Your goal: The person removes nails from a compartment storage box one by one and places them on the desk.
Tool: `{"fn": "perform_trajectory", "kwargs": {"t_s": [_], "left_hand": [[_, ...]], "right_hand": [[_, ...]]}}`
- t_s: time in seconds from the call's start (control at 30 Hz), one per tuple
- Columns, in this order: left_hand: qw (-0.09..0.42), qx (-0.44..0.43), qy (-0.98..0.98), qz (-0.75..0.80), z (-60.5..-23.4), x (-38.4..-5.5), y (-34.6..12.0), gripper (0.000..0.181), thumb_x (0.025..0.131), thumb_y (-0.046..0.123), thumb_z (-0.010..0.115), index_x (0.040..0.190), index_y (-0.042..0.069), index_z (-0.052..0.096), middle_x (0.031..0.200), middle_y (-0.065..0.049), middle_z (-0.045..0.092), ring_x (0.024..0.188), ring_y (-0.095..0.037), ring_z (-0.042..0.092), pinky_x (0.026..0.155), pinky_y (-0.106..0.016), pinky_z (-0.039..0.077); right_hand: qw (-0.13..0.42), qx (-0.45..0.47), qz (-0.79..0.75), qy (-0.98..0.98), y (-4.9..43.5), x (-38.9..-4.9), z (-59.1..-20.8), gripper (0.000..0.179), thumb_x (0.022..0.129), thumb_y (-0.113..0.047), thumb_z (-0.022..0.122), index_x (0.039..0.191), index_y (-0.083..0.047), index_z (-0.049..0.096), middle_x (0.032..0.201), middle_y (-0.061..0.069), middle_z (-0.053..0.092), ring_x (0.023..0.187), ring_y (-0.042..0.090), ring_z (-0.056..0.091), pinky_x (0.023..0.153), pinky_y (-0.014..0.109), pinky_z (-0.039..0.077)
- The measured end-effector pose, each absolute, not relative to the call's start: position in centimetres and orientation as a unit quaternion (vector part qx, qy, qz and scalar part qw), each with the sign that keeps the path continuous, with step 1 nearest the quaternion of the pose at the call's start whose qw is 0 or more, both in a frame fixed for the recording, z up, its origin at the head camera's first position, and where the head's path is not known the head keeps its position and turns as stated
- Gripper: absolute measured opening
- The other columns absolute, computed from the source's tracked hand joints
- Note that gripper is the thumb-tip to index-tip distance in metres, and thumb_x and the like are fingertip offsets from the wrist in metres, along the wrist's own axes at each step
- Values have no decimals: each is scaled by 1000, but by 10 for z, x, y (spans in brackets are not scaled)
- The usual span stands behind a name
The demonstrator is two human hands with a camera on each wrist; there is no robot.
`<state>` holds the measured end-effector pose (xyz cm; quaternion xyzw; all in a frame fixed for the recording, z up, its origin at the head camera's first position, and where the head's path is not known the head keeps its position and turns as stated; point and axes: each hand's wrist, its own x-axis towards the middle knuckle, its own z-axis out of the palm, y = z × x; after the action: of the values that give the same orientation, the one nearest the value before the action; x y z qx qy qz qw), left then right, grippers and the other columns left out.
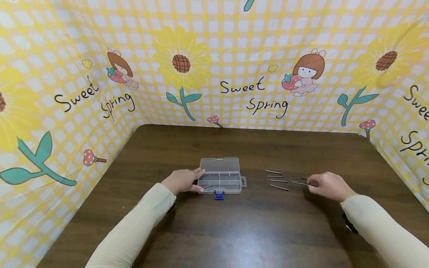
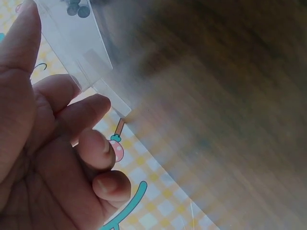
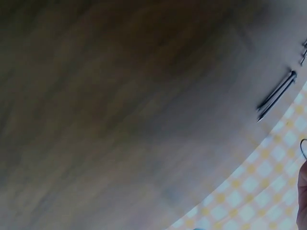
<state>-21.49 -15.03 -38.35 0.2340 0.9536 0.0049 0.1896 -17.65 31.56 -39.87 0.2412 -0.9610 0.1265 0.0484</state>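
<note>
Pinching one nail [image 1: 301, 183] w/ R hand [image 1: 330, 187]; L hand [image 1: 182, 180] grips open box [image 1: 231, 191] by its side, well apart. Imo loose nails [image 1: 279, 181] between could roll if R hand brushes 'em.

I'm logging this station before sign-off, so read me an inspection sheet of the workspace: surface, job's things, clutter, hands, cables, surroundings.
Surface: dark wood-grain table, light reflecting near the front.
Job's things: clear plastic compartment box, lid open, blue latch in front; slim nails in its front left compartment; loose nails to its right.
Clutter: nothing seen.
Hands: left hand holds the box's left side; right hand is at the loose nails, whether pinching one is hard to tell.
Cables: nothing seen.
Surroundings: yellow checked backdrop with sunflowers and "Sweet Spring" lettering.
</note>
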Motion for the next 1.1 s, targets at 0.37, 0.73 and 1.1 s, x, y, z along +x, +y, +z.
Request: {"fn": "perform_trajectory", "kwargs": {"t_s": [0.37, 0.73, 1.1], "left_hand": [[182, 239, 954, 6, -384, -214, -152, 79, 86, 45, 64, 150, 10, 33, 152, -9, 33, 125, -32, 50, 93, -44, 46], [181, 240, 954, -5, -385, -216, -152, 79, 86, 47, 63, 150, 11, 33, 152, -8, 34, 126, -31, 49, 95, -44, 46], [177, 242, 954, 0, -386, -215, -151, 79, 86, 46, 63, 150, 10, 35, 151, -9, 35, 127, -31, 48, 97, -45, 44]], "right_hand": [[18, 194, 132, -972, 346, -165, -406, 8, 82, -13, 65, 88, -8, 69, 52, -12, 39, 48, 3, 30, 48, 26, 31], [-35, 193, 124, -973, 354, -170, -403, 11, 84, -16, 66, 88, -6, 70, 80, 1, 69, 63, 7, 54, 57, 37, 47], [-95, 192, 117, -970, 350, -176, -400, 8, 85, -14, 67, 87, -9, 72, 84, 2, 69, 69, 10, 59, 61, 40, 49]]}}
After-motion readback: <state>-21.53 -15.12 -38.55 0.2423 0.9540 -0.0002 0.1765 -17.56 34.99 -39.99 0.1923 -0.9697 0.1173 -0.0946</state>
